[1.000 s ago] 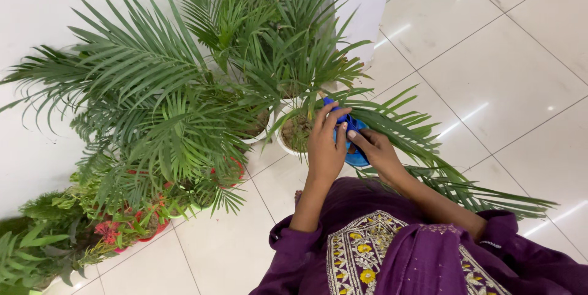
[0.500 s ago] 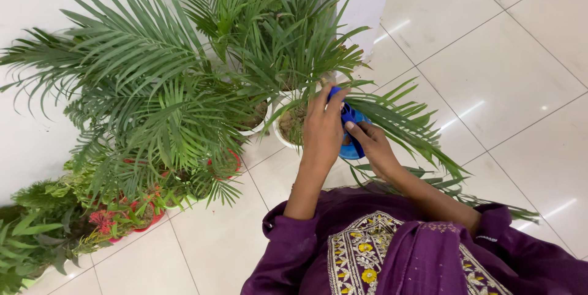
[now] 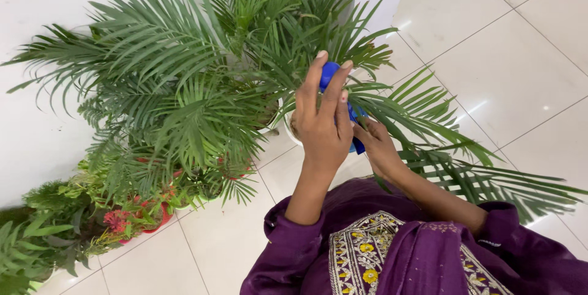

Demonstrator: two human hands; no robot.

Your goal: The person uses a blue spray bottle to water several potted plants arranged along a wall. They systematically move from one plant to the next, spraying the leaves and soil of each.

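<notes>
1. A white pot [image 3: 293, 131] stands on the pale tiled floor [image 3: 490, 56] just behind the person's hands. Only a sliver of its rim and a patch of brownish soil show; palm fronds [image 3: 392, 108] rise out of it and spread to the right.
2. Left of it, a taller palm [image 3: 159, 68] fills the corner by the white wall [image 3: 37, 1]. Its own pot is mostly hidden under the leaves.
3. Lower left, red pots [image 3: 160, 216] hold small plants with reddish flowers, and more green foliage crowds the bottom-left edge.
4. The blue plastic object [image 3: 329, 73] is held in front of the white pot, above the floor — smooth, bright blue, rounded at the top where it peeks past the fingertips. A second blue part [image 3: 357, 145] shows lower, between the two hands. Its full shape cannot be told, since the hands cover most of it.
5. The left hand [image 3: 321, 125] wraps over the blue object from the near side, fingers stretched upward along it, grasping it.
6. The right hand [image 3: 378, 147] sits just beside and below, fingers curled against the lower blue part — gripping it too, as far as can be seen.
7. Both arms wear purple sleeves [image 3: 288, 237]; an embroidered garment [image 3: 367, 258] fills the bottom of the view.
</notes>
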